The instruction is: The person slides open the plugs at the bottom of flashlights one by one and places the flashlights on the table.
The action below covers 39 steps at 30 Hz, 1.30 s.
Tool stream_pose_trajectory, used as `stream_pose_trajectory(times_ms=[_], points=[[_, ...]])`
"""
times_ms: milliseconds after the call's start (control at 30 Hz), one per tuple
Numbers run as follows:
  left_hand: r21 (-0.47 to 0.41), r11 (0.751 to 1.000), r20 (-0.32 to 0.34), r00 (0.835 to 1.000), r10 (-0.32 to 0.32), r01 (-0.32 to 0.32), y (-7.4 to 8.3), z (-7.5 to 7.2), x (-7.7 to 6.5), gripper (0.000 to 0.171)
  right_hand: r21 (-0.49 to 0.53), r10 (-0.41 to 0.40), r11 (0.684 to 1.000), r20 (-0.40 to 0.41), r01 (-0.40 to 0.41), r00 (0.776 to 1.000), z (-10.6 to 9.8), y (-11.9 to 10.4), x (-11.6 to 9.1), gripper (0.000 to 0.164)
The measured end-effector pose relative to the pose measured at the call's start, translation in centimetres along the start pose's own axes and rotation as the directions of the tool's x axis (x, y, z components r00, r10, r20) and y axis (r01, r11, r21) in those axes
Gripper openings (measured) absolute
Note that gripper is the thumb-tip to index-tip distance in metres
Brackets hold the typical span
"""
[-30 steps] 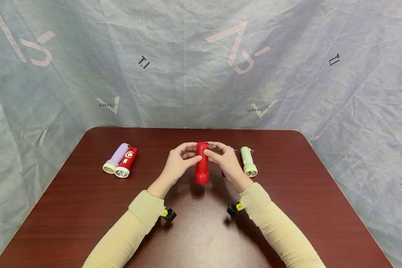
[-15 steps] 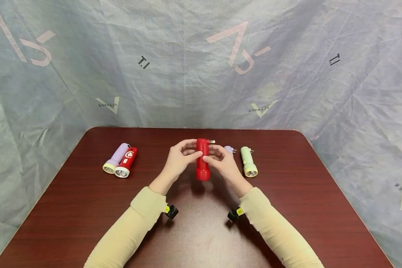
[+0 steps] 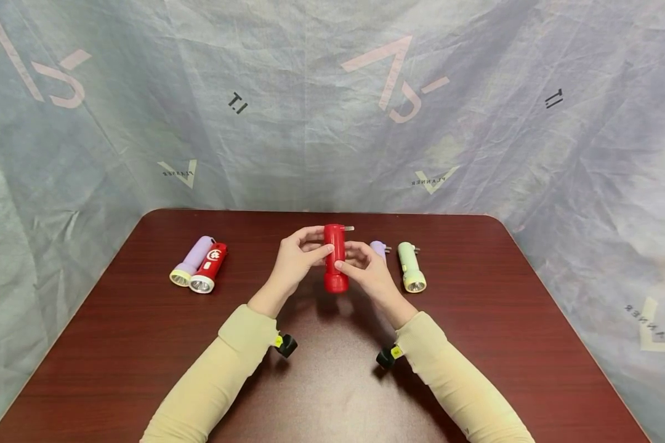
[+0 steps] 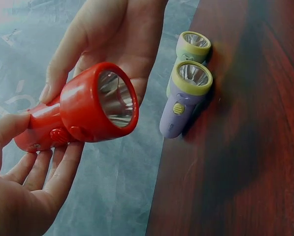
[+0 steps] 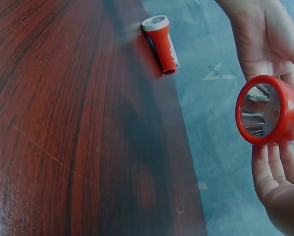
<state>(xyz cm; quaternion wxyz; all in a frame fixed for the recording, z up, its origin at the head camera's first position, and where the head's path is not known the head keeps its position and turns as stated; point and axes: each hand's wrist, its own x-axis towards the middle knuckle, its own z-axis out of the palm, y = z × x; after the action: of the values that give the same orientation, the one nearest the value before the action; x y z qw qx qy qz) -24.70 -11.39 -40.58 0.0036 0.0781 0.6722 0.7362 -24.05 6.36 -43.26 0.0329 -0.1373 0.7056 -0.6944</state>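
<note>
Both hands hold a red flashlight (image 3: 335, 271) above the middle of the table, its lamp end pointing down and metal plug prongs (image 3: 348, 228) sticking out to the right near its top. My left hand (image 3: 290, 261) grips the upper body from the left, thumb across the near side. From the right, my right hand (image 3: 370, 271) grips it lower down, thumb just above the wide head. In the left wrist view the silvery reflector (image 4: 118, 100) and a red slide switch (image 4: 60, 135) show. The lamp looks unlit.
At the left of the brown table (image 3: 144, 344) a purple flashlight (image 3: 195, 258) and a red-and-white flashlight (image 3: 209, 267) lie side by side. A pale green flashlight (image 3: 410, 266) lies right of my hands. Beside it, another purple flashlight (image 4: 179, 113) is partly hidden by my right hand.
The red flashlight has risen a little, both hands moving with it. My right hand has shifted down along its body from the top. The purple flashlight behind the right hand has come into sight.
</note>
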Motion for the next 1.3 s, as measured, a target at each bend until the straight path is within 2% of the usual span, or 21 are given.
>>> stream_pose_trajectory(times_ms=[200,433,667,1000,1300], points=[[-0.012,1.000,-0.017,1.000,0.017,-0.017,-0.7,0.1,0.0,0.044,-0.002,0.015,1.000,-0.023,-0.015,1.000,0.0,0.0,0.1,0.042],[-0.002,0.999,-0.006,0.999,0.037,-0.037,-1.2,0.1,-0.2,0.043,0.068,0.074,0.995,-0.031,-0.071,0.997,-0.1,0.0,0.3,0.040],[0.003,1.000,0.017,1.000,0.016,-0.016,-1.9,0.1,-0.9,0.044,0.108,0.080,0.991,-0.032,-0.076,0.996,-0.3,-0.2,0.5,0.042],[-0.007,0.999,0.042,0.998,-0.038,0.038,-2.8,0.2,-2.1,0.044,0.106,0.078,0.992,-0.038,-0.073,0.996,-0.4,-0.1,0.8,0.043],[0.071,0.996,0.038,0.998,-0.049,0.046,-3.2,0.3,-2.5,0.049,0.106,0.099,0.990,-0.045,-0.093,0.994,-0.5,-0.2,0.7,0.043]])
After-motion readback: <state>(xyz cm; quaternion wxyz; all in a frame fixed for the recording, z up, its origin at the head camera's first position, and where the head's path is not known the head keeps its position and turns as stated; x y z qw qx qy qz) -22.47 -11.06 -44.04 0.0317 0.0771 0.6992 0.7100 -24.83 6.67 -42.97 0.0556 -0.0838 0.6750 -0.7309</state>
